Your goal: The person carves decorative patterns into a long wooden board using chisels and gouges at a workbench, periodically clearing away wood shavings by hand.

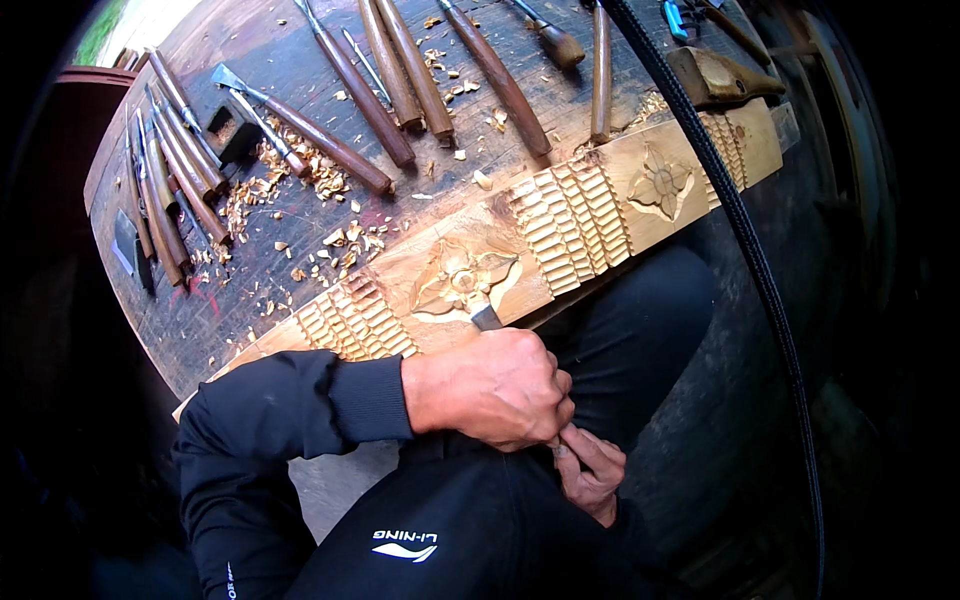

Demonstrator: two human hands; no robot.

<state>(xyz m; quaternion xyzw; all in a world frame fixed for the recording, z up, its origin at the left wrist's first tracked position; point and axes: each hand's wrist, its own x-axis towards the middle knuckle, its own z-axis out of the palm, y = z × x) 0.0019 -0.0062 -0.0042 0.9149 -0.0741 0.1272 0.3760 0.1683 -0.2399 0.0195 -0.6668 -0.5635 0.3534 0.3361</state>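
Note:
A long pale wooden board (590, 270) lies along the table's near edge, carved with rows of ridges and flower shapes. A flat metal chisel blade (486, 318) rests at the lower side of the left flower carving (461, 262). My left hand (490, 390) is closed around the chisel, knuckles up, just below that flower. Below and right of it, my right hand (590, 470) has its fingers curled at the rear end of the chisel handle, which is mostly hidden by both hands.
The dark worn table (240, 330) holds several wood-handled chisels (350, 100), wood shavings (320, 175), a small dark block (233, 135) and a wooden mallet-like piece (715, 75) at upper right. A thick black cord (760, 270) hangs down the right. My legs (640, 330) are under the board.

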